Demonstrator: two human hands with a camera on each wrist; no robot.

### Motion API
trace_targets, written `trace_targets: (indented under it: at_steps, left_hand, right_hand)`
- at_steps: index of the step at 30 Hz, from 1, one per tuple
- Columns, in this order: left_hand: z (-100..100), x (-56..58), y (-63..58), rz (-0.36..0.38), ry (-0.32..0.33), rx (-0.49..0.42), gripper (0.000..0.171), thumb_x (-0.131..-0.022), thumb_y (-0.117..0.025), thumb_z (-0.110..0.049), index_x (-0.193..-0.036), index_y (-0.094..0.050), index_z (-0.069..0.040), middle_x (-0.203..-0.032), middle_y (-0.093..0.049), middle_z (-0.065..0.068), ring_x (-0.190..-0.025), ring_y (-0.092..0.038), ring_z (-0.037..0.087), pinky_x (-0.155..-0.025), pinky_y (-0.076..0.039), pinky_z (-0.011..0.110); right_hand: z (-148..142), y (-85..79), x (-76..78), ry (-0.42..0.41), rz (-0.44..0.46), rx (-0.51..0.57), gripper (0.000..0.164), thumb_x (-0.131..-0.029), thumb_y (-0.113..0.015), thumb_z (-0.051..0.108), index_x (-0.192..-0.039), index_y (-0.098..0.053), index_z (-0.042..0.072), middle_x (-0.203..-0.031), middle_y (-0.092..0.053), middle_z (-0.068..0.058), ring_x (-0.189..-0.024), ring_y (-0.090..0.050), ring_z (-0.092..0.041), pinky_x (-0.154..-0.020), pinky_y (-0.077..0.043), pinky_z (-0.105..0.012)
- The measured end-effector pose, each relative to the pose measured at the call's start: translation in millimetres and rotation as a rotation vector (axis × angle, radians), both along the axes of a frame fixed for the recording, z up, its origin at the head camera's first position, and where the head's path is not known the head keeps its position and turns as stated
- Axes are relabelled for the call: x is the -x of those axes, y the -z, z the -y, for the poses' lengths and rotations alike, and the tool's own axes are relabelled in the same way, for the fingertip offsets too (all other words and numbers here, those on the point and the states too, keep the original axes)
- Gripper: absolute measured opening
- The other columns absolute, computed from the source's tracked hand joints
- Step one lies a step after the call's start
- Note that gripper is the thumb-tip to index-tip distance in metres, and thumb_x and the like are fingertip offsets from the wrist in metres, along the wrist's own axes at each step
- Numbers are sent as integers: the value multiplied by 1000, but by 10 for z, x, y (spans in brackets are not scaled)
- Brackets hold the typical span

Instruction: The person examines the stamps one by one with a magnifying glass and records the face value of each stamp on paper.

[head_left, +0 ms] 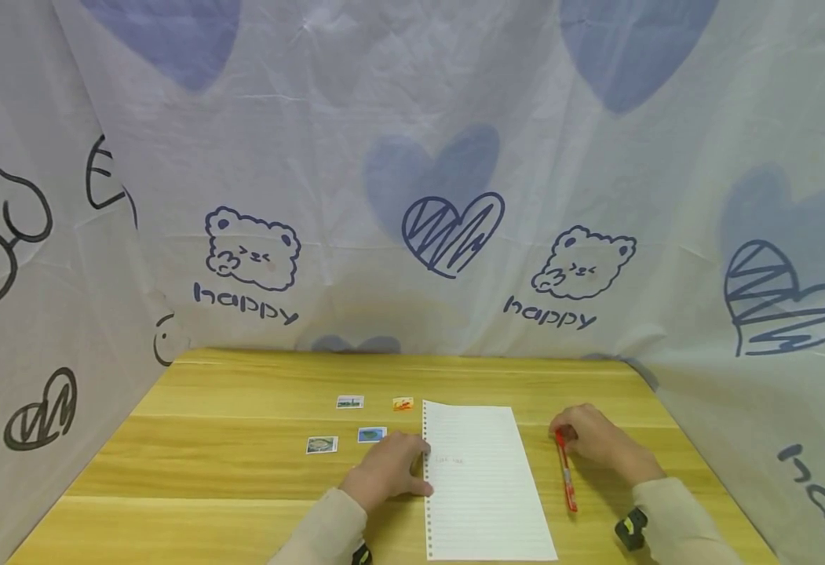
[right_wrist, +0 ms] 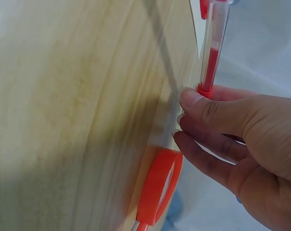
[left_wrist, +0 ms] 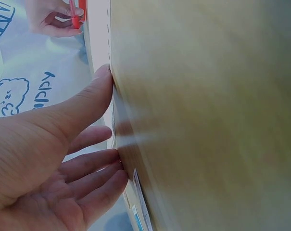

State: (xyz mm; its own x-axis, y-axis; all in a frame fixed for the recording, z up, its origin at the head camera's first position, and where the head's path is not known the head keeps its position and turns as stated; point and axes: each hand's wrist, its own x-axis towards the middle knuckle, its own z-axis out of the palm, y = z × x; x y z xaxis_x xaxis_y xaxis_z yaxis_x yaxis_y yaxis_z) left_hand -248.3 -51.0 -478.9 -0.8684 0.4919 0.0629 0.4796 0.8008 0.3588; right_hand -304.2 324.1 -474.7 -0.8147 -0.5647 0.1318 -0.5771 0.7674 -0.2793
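Note:
A red pen (head_left: 566, 480) with a clear barrel is pinched at its far end between the thumb and fingers of my right hand (head_left: 593, 439). Left of it lies a white lined sheet (head_left: 483, 502), with punched holes down its left edge and faint writing near the top. My left hand (head_left: 386, 468) rests at that holed edge, thumb and fingers spread and fairly straight. In the right wrist view, a red-orange ring on a thin stem (right_wrist: 157, 190), resembling a magnifying glass, lies beside my right fingers. The hand hides it in the head view.
Several small stamps lie left of the sheet: one greyish (head_left: 350, 402), one orange (head_left: 403, 404), one blue (head_left: 372, 435) and one green (head_left: 323, 445). The wood-grain table (head_left: 207, 439) is bordered by a printed white cloth (head_left: 355, 259) at the back and sides.

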Motion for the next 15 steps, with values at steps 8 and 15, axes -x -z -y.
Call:
trace_targets:
  at_steps: [8, 15]
  left_hand:
    - [2, 0, 11, 1, 1, -1, 60, -74, -93, -34, -122, -73, -4, -116, -77, 9, -100, -71, 20, -89, -60, 35]
    - [1, 1, 8, -5, 8, -2, 58, -74, -93, -33, -120, -73, -4, -114, -77, 9, -95, -69, 17, -86, -59, 33]
  right_hand:
    - [-17, 26, -4, -30, -38, -19, 23, -74, -80, -12, -90, -77, 5, -84, -74, 0, -74, -59, -6, -66, -56, -26]
    - [8, 30, 1, -52, -39, -49, 24, -75, -75, -13, -87, -76, 7, -82, -74, 1, -75, -62, -10, -69, -58, -30]
